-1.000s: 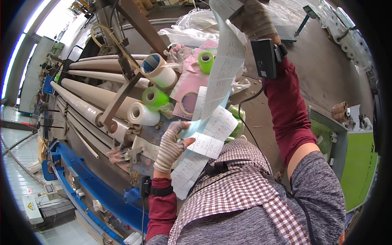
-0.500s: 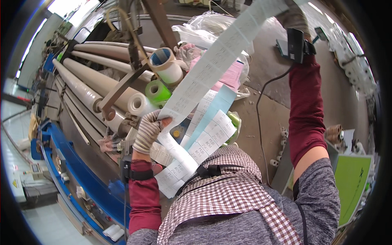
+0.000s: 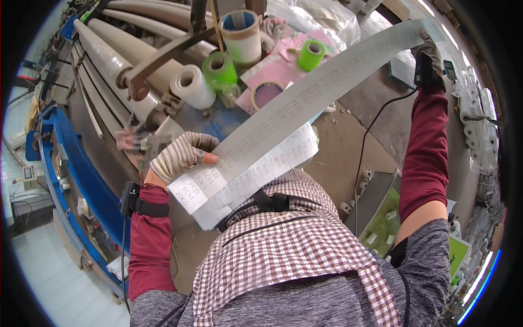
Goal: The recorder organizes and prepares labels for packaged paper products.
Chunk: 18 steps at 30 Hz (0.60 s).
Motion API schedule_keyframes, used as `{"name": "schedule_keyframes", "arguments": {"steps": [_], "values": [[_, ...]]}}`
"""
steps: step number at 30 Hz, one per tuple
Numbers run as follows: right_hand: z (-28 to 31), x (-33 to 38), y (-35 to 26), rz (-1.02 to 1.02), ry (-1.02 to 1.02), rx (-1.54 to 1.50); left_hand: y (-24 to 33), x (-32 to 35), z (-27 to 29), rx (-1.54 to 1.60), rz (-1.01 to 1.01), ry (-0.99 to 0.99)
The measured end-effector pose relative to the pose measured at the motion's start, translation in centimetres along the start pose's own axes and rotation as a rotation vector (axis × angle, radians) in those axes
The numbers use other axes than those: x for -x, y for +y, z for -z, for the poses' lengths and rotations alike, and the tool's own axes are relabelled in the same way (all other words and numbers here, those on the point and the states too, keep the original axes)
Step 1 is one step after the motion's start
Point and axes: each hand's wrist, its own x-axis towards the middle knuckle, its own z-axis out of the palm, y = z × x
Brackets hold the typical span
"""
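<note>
Blue steel framing (image 3: 81,180) of a big machine runs down the left, carrying long pale rollers (image 3: 109,52) that fan out from the top. Just right of the rollers lies a cluttered work surface (image 3: 229,122) with a white paper roll (image 3: 192,87), two bright green tape rolls (image 3: 220,70) (image 3: 311,54), a blue-and-cream tape roll (image 3: 241,35) and pink sheets (image 3: 283,71).

Across all this stretches the long strip of printed paper (image 3: 327,90), pulled taut on a diagonal from lower left to upper right. Its lower end, cut or perforated into a row of small labels (image 3: 256,169), sits close to the person's chest, above a checked apron (image 3: 283,245).

Gloved, the left hand (image 3: 182,155) pinches the strip's lower end, fingers closed over the labels. The right hand (image 3: 430,54), arm raised high in a dark red sleeve (image 3: 427,147), is closed on the far upper end; a small black device sits at that wrist with a cable hanging down.

Judging by this, the strip is drawn out to full length and held between both hands, while separating or placing the labels appears not yet done.
</note>
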Motion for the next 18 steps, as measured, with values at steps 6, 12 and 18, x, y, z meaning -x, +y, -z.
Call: {"name": "schedule_keyframes", "arguments": {"steps": [6,12,18], "values": [[-2.6,2.8,4.4,-0.087,0.046,0.067,-4.1,0.5,-0.1,0.131,0.043,-0.021],[-4.5,5.7,6.5,-0.135,0.061,0.103,-6.9,1.1,-0.4,0.196,0.062,0.123],[-3.8,7.7,7.4,-0.145,0.061,0.142,-8.7,1.5,0.1,0.186,0.069,0.109]]}}
